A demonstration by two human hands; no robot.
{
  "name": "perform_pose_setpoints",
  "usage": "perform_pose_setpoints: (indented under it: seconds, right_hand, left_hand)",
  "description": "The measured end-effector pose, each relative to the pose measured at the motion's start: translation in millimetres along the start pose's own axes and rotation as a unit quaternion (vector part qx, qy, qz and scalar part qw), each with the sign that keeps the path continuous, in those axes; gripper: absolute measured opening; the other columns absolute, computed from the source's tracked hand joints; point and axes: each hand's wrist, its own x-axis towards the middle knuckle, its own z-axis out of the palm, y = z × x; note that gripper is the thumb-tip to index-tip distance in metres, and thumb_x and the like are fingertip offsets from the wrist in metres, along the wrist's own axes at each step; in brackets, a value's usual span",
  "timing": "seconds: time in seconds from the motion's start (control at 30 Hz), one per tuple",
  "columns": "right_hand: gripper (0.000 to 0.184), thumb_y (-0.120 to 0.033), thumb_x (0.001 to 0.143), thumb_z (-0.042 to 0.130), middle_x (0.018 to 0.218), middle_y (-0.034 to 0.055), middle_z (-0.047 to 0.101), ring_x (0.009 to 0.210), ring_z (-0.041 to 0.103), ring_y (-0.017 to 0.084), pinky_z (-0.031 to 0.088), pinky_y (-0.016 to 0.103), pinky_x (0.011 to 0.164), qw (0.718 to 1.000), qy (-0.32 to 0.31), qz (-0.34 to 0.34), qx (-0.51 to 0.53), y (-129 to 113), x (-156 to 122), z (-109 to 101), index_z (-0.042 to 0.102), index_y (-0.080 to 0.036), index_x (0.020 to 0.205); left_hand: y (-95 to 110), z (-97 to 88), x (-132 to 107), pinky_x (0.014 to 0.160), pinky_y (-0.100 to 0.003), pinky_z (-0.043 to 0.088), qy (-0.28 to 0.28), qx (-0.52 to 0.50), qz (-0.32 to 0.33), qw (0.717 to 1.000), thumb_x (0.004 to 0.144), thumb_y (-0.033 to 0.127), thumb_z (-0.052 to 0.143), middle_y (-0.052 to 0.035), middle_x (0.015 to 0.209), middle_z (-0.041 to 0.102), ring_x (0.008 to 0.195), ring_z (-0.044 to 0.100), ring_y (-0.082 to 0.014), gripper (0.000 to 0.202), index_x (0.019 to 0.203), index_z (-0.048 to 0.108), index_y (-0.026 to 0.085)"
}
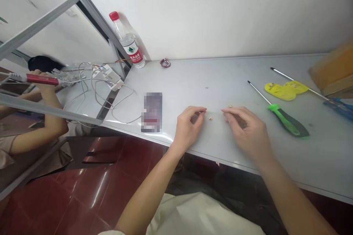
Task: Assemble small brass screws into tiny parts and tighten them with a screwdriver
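Note:
My left hand is over the tabletop, thumb and forefinger brought together in a pinch. Whatever may be between those fingertips is too small to make out. Facing it from the right, my right hand also has its thumb and forefinger closed together, and I cannot tell what is in them. Between the two hands a tiny brass-coloured piece lies on the table. A second brass-coloured piece lies just beyond my right fingertips. Farther back is a small dark thin piece.
Right of my hands lie a green-handled screwdriver, a yellow item and a blue-handled screwdriver. A blurred box stands beyond. Leftward are a pixelated phone-like object, cables, a water bottle, a bracelet and another person's arm.

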Motion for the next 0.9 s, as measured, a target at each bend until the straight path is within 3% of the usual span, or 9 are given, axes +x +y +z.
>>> perform_pose_setpoints:
  seconds: [0.13,0.33,0.5,0.6,0.77,0.9]
  right_hand:
    - [0.014,-0.026,0.094,0.063,0.107,0.0035,0.070,0.096,0.068,0.017,0.056,0.030,0.082,1.000,0.016,-0.008,0.003,1.7,-1.0,0.5,0.074,-0.023,0.102]
    - [0.019,-0.031,0.095,0.062,0.113,0.0059,0.065,0.079,0.069,0.014,0.059,0.034,0.078,0.998,0.013,0.036,0.049,1.9,-1.0,1.8,0.076,-0.023,0.107]
    - [0.014,-0.028,0.094,0.063,0.103,0.0058,0.070,0.092,0.069,0.020,0.058,0.035,0.083,0.998,-0.017,0.029,0.048,-4.4,1.7,-0.1,0.074,-0.022,0.099]
    - [0.012,-0.029,0.092,0.064,0.101,0.0057,0.071,0.091,0.069,0.020,0.058,0.034,0.084,0.996,-0.024,0.050,0.071,-6.5,2.8,-1.1,0.072,-0.021,0.096]
    - [0.011,-0.028,0.091,0.066,0.099,0.0041,0.071,0.092,0.069,0.018,0.058,0.032,0.083,0.994,-0.014,0.058,0.087,-6.3,3.1,-1.4,0.071,-0.021,0.097]
    - [0.012,-0.030,0.091,0.067,0.101,0.0044,0.072,0.092,0.069,0.018,0.058,0.033,0.084,0.993,-0.010,0.075,0.093,-6.5,2.5,-1.0,0.071,-0.021,0.097]
  left_hand:
    - [-0.9,-0.5,0.7,0.072,-0.026,0.047,-0.005,-0.005,0.016,1.000,0.096,0.016,0.060,-0.0026,0.102,0.075,0.089,0.065,-0.0135,0.015,0.100,0.074,0.022]
    - [-1.5,-1.7,1.1,0.069,-0.026,0.047,0.005,0.019,0.036,0.999,0.094,0.015,0.063,-0.0032,0.100,0.069,0.083,0.062,-0.0130,0.010,0.097,0.070,0.021]
    - [-1.3,0.3,1.5,0.084,-0.032,0.050,0.004,0.090,0.039,0.995,0.091,0.010,0.062,-0.0030,0.097,0.069,0.091,0.061,-0.0176,0.014,0.096,0.069,0.022]
    - [-0.1,1.7,1.3,0.090,-0.036,0.049,0.012,0.143,0.044,0.989,0.088,0.006,0.063,-0.0047,0.099,0.067,0.098,0.057,-0.0208,0.020,0.098,0.071,0.022]
    - [-0.7,3.5,0.2,0.099,-0.040,0.046,-0.035,0.170,0.088,0.981,0.086,0.008,0.067,-0.0053,0.108,0.065,0.106,0.054,-0.0227,0.028,0.107,0.074,0.025]
    - [-3.1,4.6,0.8,0.100,-0.042,0.045,-0.063,0.207,0.104,0.971,0.090,0.016,0.069,-0.0052,0.109,0.066,0.103,0.053,-0.0229,0.015,0.100,0.076,0.025]
